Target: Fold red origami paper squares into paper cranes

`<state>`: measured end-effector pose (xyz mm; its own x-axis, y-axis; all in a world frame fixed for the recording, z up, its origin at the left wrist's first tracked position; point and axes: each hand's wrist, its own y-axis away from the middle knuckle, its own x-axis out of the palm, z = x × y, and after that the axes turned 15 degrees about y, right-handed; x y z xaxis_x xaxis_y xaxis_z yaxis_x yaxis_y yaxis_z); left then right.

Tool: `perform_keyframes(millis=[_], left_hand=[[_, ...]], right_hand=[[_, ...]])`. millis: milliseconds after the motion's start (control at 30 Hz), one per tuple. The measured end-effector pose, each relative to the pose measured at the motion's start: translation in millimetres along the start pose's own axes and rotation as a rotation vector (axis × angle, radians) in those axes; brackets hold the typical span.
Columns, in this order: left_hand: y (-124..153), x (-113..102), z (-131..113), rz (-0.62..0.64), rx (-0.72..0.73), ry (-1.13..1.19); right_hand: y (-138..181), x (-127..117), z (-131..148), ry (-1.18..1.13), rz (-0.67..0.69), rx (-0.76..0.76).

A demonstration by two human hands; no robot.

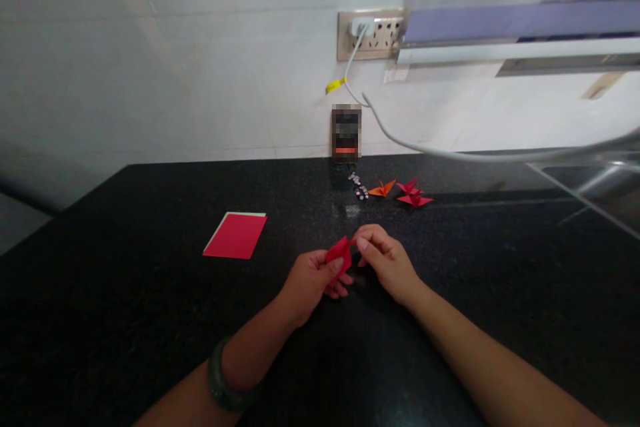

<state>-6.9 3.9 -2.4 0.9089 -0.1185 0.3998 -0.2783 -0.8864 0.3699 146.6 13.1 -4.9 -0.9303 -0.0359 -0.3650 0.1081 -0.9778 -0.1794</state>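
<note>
A small piece of folded red origami paper (339,257) is held up over the dark counter. My left hand (314,280) is closed on its body, with the thumb across the front and the fingers behind. The thumb and fingers of my right hand (387,260) pinch the narrow tip at the paper's upper right. To the left lies a stack of square paper (235,235), red on top with a pale edge showing. Beyond my right hand sit an orange paper crane (383,189) and red paper cranes (414,198).
A phone (346,133), blurred out, leans on the tiled wall with a beaded strap (358,185) before it. A white cable (430,150) runs from the wall socket (370,35) off to the right. A metal sink (600,190) borders the counter (125,293) at right.
</note>
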Motion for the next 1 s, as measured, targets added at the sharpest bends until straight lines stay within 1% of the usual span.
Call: perform_keyframes(millis=[67, 167, 300, 500, 767, 867, 1000], left_hand=[[-1.5, -0.3, 0.5, -0.044, 0.021, -0.006], [-2.1, 0.0, 1.9, -0.048, 0.063, -0.071], [-1.3, 0.6, 4.6, -0.009, 0.096, -0.154], [-0.7, 3.9, 4.5, -0.022, 0.104, -0.211], [0.7, 5.5, 1.5, -0.040, 0.094, -0.236], [0.8, 5.4, 1.1, -0.038, 0.090, -0.232], [1.3, 6.0, 0.7, -0.040, 0.096, -0.239]], right_hand=[[1.3, -0.3, -0.1, 0.096, -0.018, -0.081], [3.2, 3.1, -1.3, 0.175, 0.013, -0.111], [4.6, 9.6, -2.6, 0.240, -0.022, -0.111], [6.5, 13.3, -1.1, 0.287, -0.123, -0.116], [8.0, 13.7, 2.3, 0.343, -0.141, -0.164], [8.8, 13.8, 2.7, 0.376, -0.145, -0.153], [10.2, 15.2, 1.8, 0.376, -0.141, -0.099]])
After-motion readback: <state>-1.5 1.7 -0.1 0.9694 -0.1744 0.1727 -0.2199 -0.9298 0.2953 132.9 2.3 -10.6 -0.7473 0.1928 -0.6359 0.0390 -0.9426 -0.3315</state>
